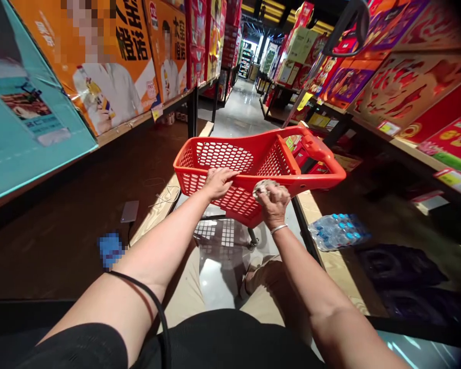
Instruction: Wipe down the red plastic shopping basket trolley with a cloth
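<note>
A red plastic shopping cart (238,201) stands side-on in front of me, with its handle (332,163) at the right. My left hand (218,183) rests on the near rim, fingers stretched out over the edge. Further right along the same rim, my right hand (275,202) is closed around a crumpled, greyish cloth (264,188) and presses it against the cart's side. The basket's perforated walls show, and no goods can be seen in its main part. A bracelet circles my right wrist.
Boxed goods (119,66) line the left shelf, and red gift boxes (415,92) fill the right one. On the lower right board lies a pack of bottled water (336,230). A small white device (129,211) with a cable sits at lower left. The aisle (240,102) runs ahead.
</note>
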The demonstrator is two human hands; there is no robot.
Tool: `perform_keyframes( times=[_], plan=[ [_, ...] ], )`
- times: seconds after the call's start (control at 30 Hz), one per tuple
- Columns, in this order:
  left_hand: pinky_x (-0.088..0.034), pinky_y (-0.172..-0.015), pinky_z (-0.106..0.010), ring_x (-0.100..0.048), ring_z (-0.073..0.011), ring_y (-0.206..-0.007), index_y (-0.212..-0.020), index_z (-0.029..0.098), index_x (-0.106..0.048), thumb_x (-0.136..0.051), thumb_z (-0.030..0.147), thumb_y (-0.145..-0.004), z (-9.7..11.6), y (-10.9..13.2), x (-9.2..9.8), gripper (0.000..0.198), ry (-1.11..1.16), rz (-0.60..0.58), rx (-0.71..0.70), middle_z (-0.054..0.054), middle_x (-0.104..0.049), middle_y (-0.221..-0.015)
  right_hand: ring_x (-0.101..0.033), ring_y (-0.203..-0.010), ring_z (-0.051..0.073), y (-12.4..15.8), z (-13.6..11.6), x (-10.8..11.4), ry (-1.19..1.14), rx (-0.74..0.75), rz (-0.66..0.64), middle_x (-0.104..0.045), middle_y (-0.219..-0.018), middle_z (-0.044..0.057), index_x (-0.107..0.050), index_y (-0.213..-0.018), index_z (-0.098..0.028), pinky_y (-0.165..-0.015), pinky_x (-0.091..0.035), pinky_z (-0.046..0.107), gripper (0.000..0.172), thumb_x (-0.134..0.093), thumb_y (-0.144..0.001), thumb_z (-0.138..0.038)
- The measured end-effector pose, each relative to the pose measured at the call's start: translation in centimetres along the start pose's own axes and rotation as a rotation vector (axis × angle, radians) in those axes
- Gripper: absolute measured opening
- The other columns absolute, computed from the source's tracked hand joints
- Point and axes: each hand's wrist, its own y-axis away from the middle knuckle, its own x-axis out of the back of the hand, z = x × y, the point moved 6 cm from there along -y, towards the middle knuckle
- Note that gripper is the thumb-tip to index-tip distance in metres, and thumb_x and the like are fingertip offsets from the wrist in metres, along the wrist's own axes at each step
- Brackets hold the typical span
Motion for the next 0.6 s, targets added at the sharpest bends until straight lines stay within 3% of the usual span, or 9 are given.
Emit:
perform_keyframes(
  times=[0.1, 0.2, 0.47, 0.6],
  plan=[
    [-0.031, -0.104, -0.044, -0.056, -0.024, -0.119, -0.137, 0.032, -0.063, -0.049, 0.022, -0.092, -0.5, 0.3, 0.5, 0.048, -0.013, -0.021, -0.012, -0.005, -0.067, -0.125, -0.04, -0.119, 0.029, 2.5, -2.8, -2.0, -0.015, 0.066, -0.172, -0.059, -0.132, 0.005, -0.073, -0.116, -0.036, -0.09, -0.036, 0.04, 0.029, -0.052, -0.099, -0.024],
    [-0.032, -0.103, -0.044, -0.055, -0.0249, -0.118, -0.137, 0.033, -0.062, -0.05, 0.023, -0.092, -1.1, 0.3, 0.8, 0.048, -0.019, -0.032, -0.008, -0.005, -0.067, -0.123, -0.041, -0.116, 0.028, 3.2, -4.8, -1.7, -0.057, 0.09, -0.233, -0.059, -0.134, 0.002, -0.07, -0.12, -0.038, -0.086, -0.035, 0.037, 0.032, -0.047, -0.101, -0.025],
    [-0.031, -0.106, -0.045, -0.055, -0.0248, -0.117, -0.142, 0.035, -0.058, -0.046, 0.032, -0.094, -2.0, 0.4, 1.0, 0.05, -0.043, -0.038, -0.026, -0.005, -0.066, -0.128, -0.033, -0.138, 0.032, -4.2, -7.2, 1.5, -0.01, 0.167, -0.138, -0.054, -0.145, 0.003, -0.069, -0.124, -0.041, -0.109, -0.029, 0.049, 0.031, -0.055, -0.099, -0.03],
    [-0.032, -0.106, -0.046, -0.056, -0.0254, -0.116, -0.142, 0.035, -0.059, -0.047, 0.034, -0.094, -2.4, 0.5, 1.3, 0.049, -0.039, -0.026, -0.022, -0.005, -0.066, -0.129, -0.038, -0.131, 0.03, -4.8, -5.0, 5.0, 0.015, 0.183, -0.02, -0.059, -0.14, 0.003, -0.072, -0.118, -0.038, -0.102, -0.033, 0.045, 0.026, -0.055, -0.099, -0.031]
  ],
)
